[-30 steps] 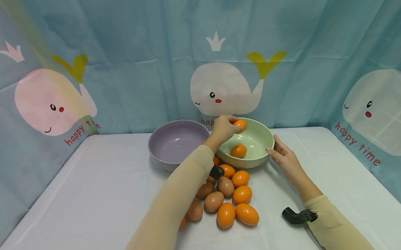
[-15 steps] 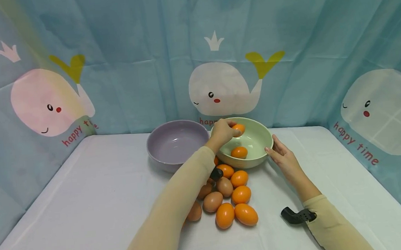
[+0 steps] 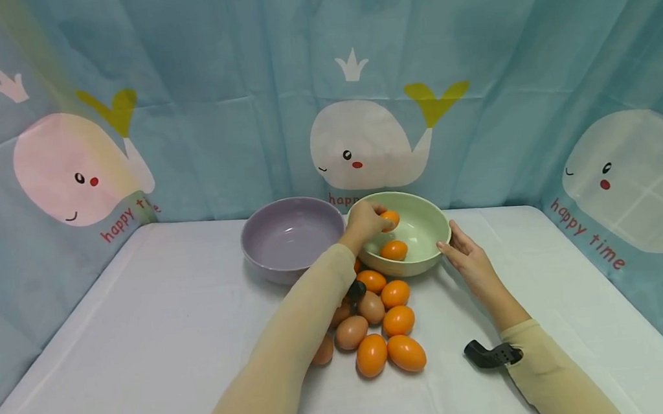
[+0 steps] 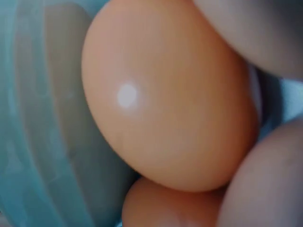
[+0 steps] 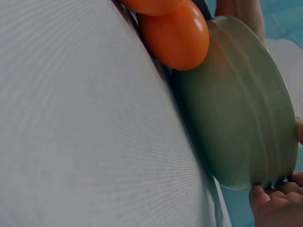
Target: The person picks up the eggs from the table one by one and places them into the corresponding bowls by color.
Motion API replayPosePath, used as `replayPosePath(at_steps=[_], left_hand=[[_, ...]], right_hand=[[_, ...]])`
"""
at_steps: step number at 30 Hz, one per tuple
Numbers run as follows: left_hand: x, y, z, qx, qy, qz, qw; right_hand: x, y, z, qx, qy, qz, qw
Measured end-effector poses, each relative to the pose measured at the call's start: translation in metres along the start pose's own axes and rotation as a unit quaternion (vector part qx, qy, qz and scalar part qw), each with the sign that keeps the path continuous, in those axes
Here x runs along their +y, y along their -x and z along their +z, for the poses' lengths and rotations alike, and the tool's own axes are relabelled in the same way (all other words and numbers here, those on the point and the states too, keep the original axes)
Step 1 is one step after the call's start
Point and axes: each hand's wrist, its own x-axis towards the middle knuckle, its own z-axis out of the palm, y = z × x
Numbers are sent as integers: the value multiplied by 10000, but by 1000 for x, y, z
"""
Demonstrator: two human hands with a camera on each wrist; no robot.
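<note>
My left hand (image 3: pixel 375 219) reaches into the pale green bowl (image 3: pixel 428 207) and grips an orange egg (image 3: pixel 391 219) low inside it, just above a second orange egg (image 3: pixel 394 250) on the bowl's floor. In the left wrist view the held egg (image 4: pixel 170 94) fills the frame between my fingers (image 4: pixel 265 33), with the other egg below it. My right hand (image 3: pixel 457 249) rests with straight fingers against the bowl's right outer wall. The right wrist view has its fingertips (image 5: pixel 272 208) at the green bowl's (image 5: pixel 236 104) rim.
An empty lilac bowl (image 3: pixel 263 225) stands left of the green one. A pile of several orange and brown eggs (image 3: pixel 376 327) lies on the white table in front of the bowls, under my left forearm. A whale-print curtain (image 3: pixel 356 68) closes the back and sides.
My left hand has lowered the orange egg from the bowl's far rim down into the green bowl. The right hand stays on the bowl's side.
</note>
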Motion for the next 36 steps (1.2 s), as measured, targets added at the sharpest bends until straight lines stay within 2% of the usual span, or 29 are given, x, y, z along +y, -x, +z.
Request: replayPosePath(at_steps=[11,18,36], left_hand=[[2,-1,3,-198,-782,26,9967],[4,0,2,-350,-1254,-54,9915],[7,3,2,-537,-1398,-71,9887]], right_hand=[[2,1,-1,-11,49,-69,10000],[2,0,-2,-30,74,-42,10000],[1,0,-3,-70,86,-86,9999]])
